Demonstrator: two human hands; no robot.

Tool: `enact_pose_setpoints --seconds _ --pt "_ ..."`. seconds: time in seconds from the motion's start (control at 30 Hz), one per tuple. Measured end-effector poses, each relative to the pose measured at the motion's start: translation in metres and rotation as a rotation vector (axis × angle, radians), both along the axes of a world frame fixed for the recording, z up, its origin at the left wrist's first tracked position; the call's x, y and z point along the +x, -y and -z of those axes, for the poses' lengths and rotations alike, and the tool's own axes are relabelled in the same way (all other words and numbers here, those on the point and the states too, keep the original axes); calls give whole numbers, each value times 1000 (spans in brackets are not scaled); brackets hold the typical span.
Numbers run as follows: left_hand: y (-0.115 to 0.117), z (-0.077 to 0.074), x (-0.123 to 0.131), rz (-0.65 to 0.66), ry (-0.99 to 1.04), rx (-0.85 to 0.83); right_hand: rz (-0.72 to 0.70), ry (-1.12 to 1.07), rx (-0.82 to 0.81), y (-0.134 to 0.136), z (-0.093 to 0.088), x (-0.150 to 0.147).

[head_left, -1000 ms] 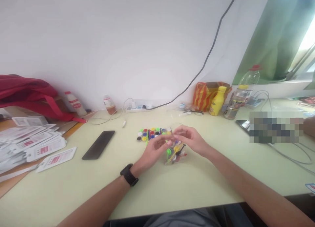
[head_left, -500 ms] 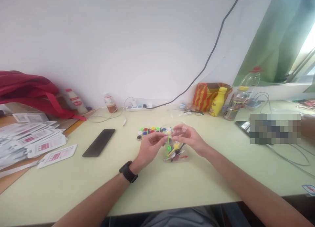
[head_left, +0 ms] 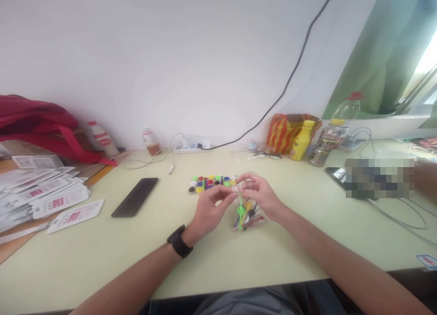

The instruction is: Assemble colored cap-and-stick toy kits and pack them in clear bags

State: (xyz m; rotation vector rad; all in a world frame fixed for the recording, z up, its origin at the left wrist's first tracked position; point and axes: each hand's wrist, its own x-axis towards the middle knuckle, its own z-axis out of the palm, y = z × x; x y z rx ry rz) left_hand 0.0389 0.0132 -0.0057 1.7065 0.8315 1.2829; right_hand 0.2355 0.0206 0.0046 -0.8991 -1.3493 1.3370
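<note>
A clear plastic bag (head_left: 248, 218) hangs between my hands over the table, with green, yellow, red, black and white plastic pieces inside. My left hand (head_left: 212, 207) pinches the bag's upper edge between thumb and fingers; a black watch is on that wrist. Opposite it, my right hand (head_left: 261, 195) grips the same top edge with curled fingers. A bright green piece (head_left: 241, 211) shows at the front of the bag. Just behind my left hand lie rows of small round coloured pieces (head_left: 205, 183), partly covered by my fingers.
Left of my hands lies a black phone (head_left: 135, 197), beside a pile of white cards (head_left: 51, 194). Bottles, a yellow one (head_left: 302, 141) among them, and a striped bag (head_left: 280, 134) stand at the back. A power strip (head_left: 186, 147) sits by the wall. Another person's hand (head_left: 426, 176) is at the right.
The bag has shifted slightly right and toward me, and its green piece hangs lower. My hands still hold the top edge. More of the round pieces behind it show.
</note>
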Motion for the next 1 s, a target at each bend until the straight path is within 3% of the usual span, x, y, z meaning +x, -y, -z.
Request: enact_pose_setpoints --seconds 0.13,0.33,0.63,0.87,1.0 --pt "-1 -1 -2 1 9 -6 19 28 52 1 -1 0" --pt "-3 -3 -4 10 -3 86 -123 -4 40 3 -6 1" --pt "-1 -4 -2 -14 -27 116 -13 65 32 2 -8 2" --pt "-5 -6 -8 -1 93 -16 -88 61 62 -8 -5 17" --pt "-9 -6 -8 27 51 -81 -94 84 93 -10 -3 20"
